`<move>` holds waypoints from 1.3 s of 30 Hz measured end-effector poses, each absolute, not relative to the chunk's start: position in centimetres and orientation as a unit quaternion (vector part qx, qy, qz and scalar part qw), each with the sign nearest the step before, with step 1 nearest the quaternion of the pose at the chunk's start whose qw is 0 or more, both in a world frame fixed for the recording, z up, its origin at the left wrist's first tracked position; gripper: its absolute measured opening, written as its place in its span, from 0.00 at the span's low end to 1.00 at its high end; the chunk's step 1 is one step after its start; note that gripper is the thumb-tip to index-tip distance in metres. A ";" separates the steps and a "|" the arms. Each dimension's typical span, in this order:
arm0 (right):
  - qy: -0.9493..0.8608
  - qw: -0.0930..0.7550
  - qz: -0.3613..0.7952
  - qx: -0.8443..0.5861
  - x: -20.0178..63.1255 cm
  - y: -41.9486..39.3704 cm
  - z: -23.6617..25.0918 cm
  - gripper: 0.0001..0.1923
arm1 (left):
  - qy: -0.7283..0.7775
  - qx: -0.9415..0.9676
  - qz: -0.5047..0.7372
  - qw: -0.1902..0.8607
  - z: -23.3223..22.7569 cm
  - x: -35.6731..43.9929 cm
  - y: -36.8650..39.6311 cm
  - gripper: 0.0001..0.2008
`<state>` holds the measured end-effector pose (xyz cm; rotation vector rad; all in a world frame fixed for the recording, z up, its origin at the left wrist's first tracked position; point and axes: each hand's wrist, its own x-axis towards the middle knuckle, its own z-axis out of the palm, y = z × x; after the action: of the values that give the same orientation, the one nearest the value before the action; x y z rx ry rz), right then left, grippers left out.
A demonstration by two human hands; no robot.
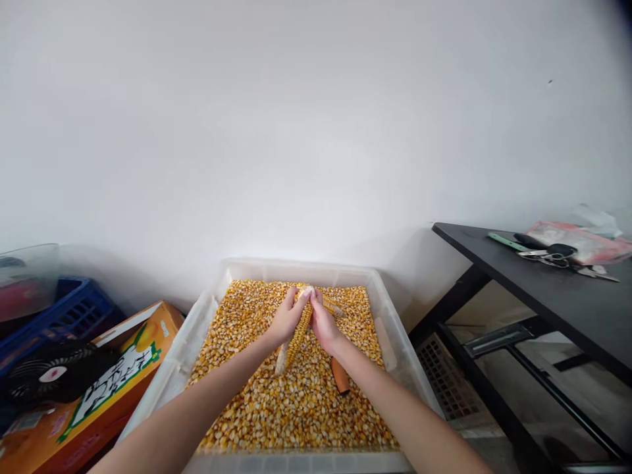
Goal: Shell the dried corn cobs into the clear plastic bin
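Right now I have my left hand (286, 317) and right hand (323, 322) clamped around a corn cob (297, 336), held over the bin (395, 309) so loosened kernels (296, 401) drop inside.

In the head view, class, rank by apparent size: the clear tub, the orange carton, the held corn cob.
1. Clear tub
2. Orange carton, partly cut off
3. Corn cob, gripped by left hand and right hand

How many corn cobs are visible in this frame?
2: a corn cob held by the left hand and right hand; a bare reddish cob lying on the kernels. Others may be buried.
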<state>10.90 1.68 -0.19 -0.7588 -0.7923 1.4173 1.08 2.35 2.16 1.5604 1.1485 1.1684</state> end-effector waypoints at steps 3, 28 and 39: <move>-0.353 0.611 0.631 -0.323 10.8 1.6 -0.2 0.17 | 0.448 0.632 0.481 0.411 2.1 1.2 2.1 0.18; -0.379 0.593 0.628 -0.332 10.9 0.8 0.6 0.17 | 0.426 0.627 0.507 0.410 2.5 1.2 1.7 0.18; -0.383 0.609 0.608 -0.337 11.0 1.2 -0.2 0.16 | 0.452 0.598 0.522 0.408 1.6 1.3 2.0 0.18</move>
<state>11.00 1.15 -0.19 -0.7776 -0.8846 1.4048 1.30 2.01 1.63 1.5064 1.1388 1.3145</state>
